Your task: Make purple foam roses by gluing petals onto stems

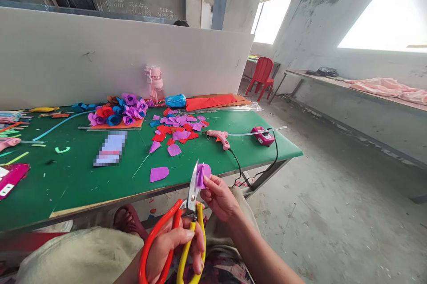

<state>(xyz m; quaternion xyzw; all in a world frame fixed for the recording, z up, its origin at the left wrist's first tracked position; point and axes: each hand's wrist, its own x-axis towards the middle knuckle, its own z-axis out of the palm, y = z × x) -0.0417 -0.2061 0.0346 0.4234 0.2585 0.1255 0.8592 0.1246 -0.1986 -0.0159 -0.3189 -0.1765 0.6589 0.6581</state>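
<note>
Your L hand is wrapped round the scissors, blades up. Your R hand, apart from it, pinches a layered purple piece right by the blades; can't tell if they're touching. Past that, on the green table: a loose purple piece, then a pink glue gun w/ cord, R of a purple/red/blue pile. Farther back: flowers, a pink bottle by the white board, then a red chair.
</note>
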